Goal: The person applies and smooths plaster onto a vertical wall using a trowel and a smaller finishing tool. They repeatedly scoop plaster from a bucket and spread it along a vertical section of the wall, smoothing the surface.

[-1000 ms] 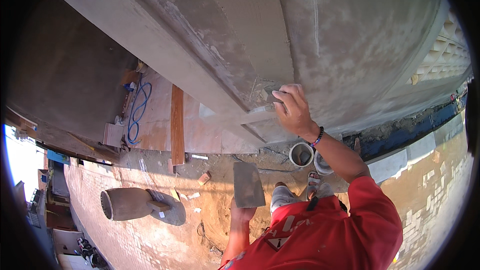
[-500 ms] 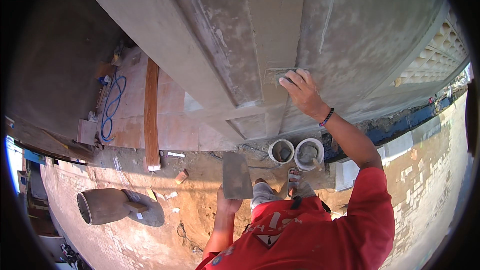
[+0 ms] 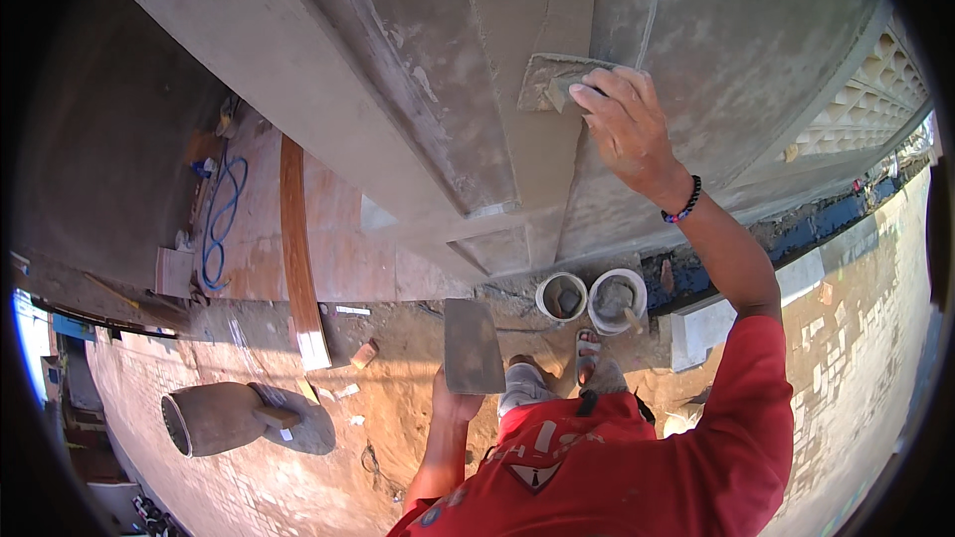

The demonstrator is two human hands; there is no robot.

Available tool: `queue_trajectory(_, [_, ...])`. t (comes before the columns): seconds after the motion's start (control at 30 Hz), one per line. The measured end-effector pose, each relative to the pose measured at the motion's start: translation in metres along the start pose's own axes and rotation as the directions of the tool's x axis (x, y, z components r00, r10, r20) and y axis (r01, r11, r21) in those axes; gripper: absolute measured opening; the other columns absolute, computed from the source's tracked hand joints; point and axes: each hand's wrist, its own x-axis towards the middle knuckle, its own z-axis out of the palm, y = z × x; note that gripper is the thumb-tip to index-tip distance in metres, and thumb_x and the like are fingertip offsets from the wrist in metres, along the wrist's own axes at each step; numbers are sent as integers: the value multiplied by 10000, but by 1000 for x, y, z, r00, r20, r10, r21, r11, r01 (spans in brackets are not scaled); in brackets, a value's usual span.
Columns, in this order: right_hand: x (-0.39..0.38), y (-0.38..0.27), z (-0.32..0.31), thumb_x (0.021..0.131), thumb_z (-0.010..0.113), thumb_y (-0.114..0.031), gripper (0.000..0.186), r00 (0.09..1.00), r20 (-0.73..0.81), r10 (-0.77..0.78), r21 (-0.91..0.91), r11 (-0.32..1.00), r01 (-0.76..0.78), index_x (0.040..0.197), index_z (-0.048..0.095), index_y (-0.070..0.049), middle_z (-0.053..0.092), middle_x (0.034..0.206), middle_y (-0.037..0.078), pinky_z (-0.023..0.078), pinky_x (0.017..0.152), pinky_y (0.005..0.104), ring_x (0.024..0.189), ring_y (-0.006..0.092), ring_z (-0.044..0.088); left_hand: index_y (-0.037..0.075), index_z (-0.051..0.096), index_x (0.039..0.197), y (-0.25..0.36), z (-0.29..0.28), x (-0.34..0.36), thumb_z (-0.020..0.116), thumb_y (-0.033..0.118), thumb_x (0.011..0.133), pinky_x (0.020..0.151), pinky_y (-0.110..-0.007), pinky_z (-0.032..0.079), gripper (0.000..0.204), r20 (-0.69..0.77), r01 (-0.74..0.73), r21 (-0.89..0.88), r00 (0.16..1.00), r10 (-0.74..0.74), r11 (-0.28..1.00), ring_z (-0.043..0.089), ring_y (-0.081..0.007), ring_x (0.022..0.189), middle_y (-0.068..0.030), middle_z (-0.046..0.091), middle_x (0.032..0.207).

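Observation:
My right hand (image 3: 629, 124) is raised and closed round the grip of a plastering trowel (image 3: 542, 82), whose flat plate lies against a strip of wet grey plaster (image 3: 542, 154) on the wall. My fingers cover most of the grip. Low in front of my body, my left hand (image 3: 455, 406) grips the near end of a flat, grey rectangular plastering board (image 3: 472, 348). Its handle is hidden, and no heap of mortar shows on its face.
By my feet stand a white bucket (image 3: 545, 312) and another white bucket (image 3: 599, 324) with grey mortar and a handled tool. A wooden plank (image 3: 294, 229), blue hose (image 3: 217, 224), brick piece (image 3: 365, 353) and large barrel-shaped pot (image 3: 214, 420) are on the left.
My right hand and the trowel have moved upward along the plaster strip, and the trowel's plate shows more. My left hand and its board have stayed almost still.

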Motion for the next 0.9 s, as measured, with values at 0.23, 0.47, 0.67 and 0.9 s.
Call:
queue_trajectory(0.23, [-158,-48,54,778,650,-40,367,873,444,201,283,894,-349,1139,586,-36,576,1065,109,480,839,374,995,296,538,26,526,1226,8,10,-7,439,149,946,861,-374,510,318,-85,-44,48,995,48,998,606,-240,1001,-92,610,1135])
queue_trajectory(0.47, [-79,-14,3,921,585,-87,372,605,109,789,870,219,-442,1260,491,35,600,1115,145,502,824,290,986,149,582,8,530,1215,-1,25,-6,465,142,936,867,-373,506,316,-28,-111,90,993,114,990,603,-243,1007,-105,606,1141])
queue_trajectory(0.67, [-23,7,3,917,588,-48,376,698,107,708,868,275,-412,1270,484,28,593,1118,132,506,817,277,965,152,594,14,538,1210,-32,41,-4,473,154,932,861,-374,501,318,-86,-102,32,991,105,994,593,-241,1014,-105,596,1159])
queue_trajectory(0.9, [-126,-6,63,894,630,-59,380,668,112,736,801,331,-499,1250,519,10,598,1068,103,494,815,276,952,139,584,12,537,1206,-56,38,-9,442,168,946,864,-382,500,319,-129,-120,18,984,121,993,606,-245,984,-109,613,1113])
